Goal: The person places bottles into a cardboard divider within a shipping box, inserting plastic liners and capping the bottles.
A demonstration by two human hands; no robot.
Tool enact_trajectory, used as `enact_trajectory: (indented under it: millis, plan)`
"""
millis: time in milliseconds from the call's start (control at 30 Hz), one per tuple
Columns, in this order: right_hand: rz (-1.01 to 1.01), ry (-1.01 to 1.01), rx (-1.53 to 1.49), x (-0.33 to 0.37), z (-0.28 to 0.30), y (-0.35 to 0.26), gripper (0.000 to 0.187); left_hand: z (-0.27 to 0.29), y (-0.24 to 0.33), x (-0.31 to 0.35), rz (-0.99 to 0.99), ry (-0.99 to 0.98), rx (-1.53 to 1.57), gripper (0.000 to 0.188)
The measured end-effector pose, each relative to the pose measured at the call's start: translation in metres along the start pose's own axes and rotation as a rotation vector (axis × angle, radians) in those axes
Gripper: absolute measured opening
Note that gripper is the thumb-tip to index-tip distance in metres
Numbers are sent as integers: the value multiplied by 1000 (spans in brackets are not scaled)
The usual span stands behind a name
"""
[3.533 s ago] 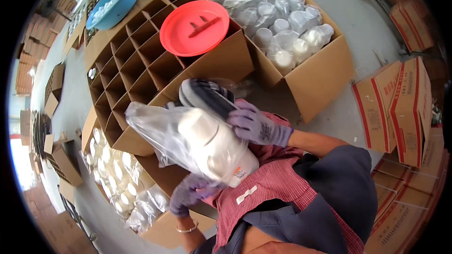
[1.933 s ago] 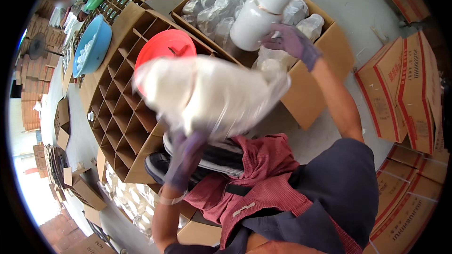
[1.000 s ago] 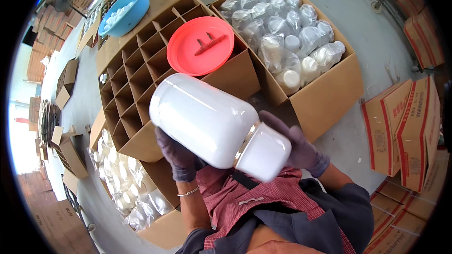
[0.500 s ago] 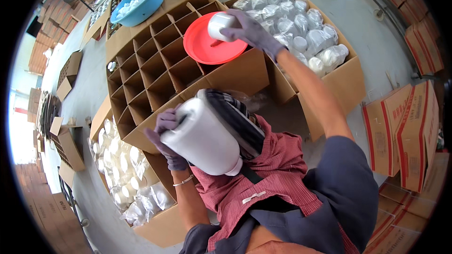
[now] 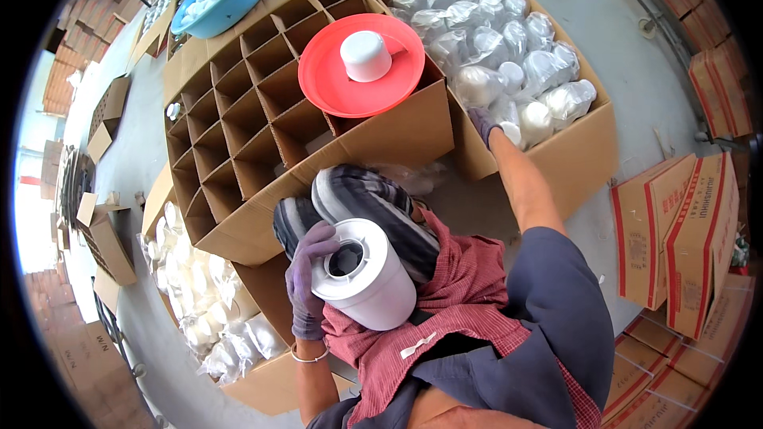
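On my lap, a white plastic bottle-like container [image 5: 369, 302] rests with its round, dark-holed end turned up. Curled around that end is my gloved left hand [image 5: 304, 270]. My gloved right hand [image 5: 483, 123] reaches into the open carton [image 5: 548, 171] on the right, among clear-bagged white containers [image 5: 489, 44]; its fingers are mostly hidden there. In front of me a shallow red dish [image 5: 326, 79] sits on a carton with cardboard dividers [image 5: 373, 143]. A small white cup-shaped piece [image 5: 366, 56] stands inside the dish.
A blue basin [image 5: 238, 12] of small white pieces stands on the carton's far side. More bagged white containers [image 5: 199, 286] fill a box at lower left. Red-striped flattened cartons [image 5: 668, 230] lean at right. A small white cap [image 5: 172, 110] lies on the divided carton's left edge.
My right hand has let go of the white cup in the red dish and moved right into the carton. The white container has been turned so its holed end faces up.
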State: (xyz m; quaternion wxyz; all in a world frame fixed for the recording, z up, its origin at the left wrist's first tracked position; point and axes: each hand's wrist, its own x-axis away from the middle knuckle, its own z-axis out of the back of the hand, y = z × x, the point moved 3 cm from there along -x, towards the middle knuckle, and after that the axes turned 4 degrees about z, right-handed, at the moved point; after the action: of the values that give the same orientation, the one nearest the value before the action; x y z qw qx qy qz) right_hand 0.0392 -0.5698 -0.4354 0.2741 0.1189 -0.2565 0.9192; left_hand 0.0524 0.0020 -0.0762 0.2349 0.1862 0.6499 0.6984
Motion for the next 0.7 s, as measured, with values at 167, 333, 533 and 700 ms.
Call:
enact_trajectory:
  millis: [167, 333, 533, 700]
  plan:
    - [147, 57, -173, 81, 5, -112, 39, 22, 3, 7, 110, 19, -116, 54]
    - [247, 406, -1125, 191, 111, -220, 35, 20, 6, 3, 230, 10, 64, 55]
    - [1107, 59, -985, 343, 121, -386, 26, 5, -26, -6, 242, -68, 424, 51]
    - [1119, 99, -545, 320, 111, -377, 17, 26, -4, 29, 70, 179, 16, 46]
